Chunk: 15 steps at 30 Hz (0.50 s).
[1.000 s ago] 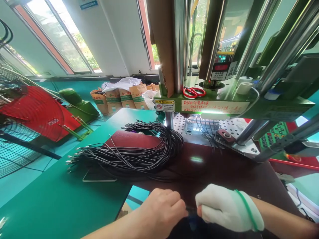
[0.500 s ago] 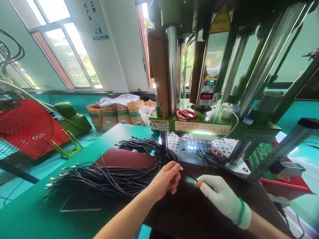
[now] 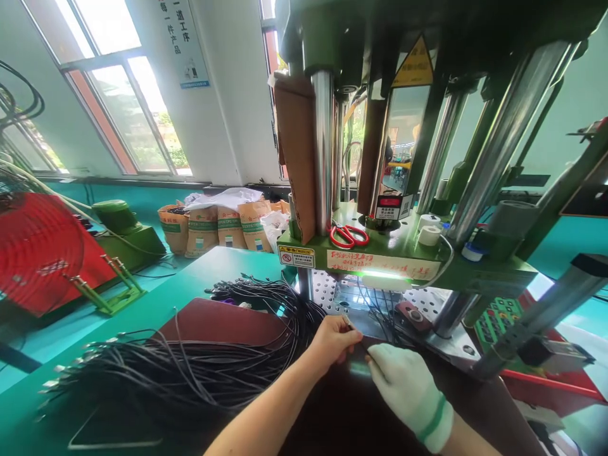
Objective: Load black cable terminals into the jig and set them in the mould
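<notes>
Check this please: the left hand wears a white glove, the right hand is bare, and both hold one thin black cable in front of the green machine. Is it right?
Not quite. The head view shows the glove sides swapped: the right hand wears the white glove and the left hand is bare. The rest stands: both hold one thin black cable in front of the green machine.

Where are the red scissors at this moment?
In the head view, the red scissors lie on the green machine ledge, above the hands, beside a steel column and left of two white tape rolls.
</notes>
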Motion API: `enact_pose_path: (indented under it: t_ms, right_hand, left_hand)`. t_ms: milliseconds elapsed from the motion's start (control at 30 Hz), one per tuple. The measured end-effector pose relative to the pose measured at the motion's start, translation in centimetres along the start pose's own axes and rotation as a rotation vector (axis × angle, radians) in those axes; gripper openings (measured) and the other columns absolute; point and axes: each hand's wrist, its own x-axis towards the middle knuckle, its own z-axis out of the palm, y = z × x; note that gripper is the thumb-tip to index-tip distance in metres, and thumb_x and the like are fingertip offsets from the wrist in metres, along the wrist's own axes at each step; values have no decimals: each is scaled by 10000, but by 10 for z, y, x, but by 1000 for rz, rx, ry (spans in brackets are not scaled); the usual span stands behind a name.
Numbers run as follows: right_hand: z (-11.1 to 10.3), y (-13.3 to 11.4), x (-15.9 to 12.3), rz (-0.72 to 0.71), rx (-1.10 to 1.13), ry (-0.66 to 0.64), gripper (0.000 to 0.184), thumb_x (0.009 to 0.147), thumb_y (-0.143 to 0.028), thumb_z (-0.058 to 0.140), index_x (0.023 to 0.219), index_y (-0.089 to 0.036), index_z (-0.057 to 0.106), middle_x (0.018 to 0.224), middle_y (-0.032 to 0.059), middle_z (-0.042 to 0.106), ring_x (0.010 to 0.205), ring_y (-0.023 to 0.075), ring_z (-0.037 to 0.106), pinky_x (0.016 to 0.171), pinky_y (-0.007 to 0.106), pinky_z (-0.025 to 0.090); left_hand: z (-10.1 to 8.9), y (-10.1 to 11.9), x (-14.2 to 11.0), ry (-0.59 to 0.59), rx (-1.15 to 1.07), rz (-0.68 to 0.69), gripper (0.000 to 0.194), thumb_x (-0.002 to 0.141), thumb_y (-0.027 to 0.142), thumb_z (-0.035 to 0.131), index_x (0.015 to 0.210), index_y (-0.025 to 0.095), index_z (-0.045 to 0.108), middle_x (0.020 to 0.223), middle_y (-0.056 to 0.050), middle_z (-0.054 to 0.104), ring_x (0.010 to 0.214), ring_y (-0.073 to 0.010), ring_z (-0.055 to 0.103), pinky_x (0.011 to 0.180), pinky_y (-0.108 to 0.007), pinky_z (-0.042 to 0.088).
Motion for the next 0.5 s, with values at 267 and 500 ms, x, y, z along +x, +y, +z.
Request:
enact_pose_path:
  t_ms: [267,500]
  right_hand:
    - [8,5,12,156,103,-78,285,864,-222,345,692,-181,569,663,37,643,610,166,609,546,250,350]
    - [17,17,41,258,51,-4,243,855,-228,366,883,-194,605,785,50,687,714,179,638,584,244,373]
  left_hand:
    - [-6,-12,29,-76,-202,-108,410,609,524,622,609,124,532,390,74,383,311,-18,244,337,-182,154]
    - [-13,-13,13,4,-353,-54,502,707,621,466,897,158,502,638,37,473,415,-45,377,347,-165,262]
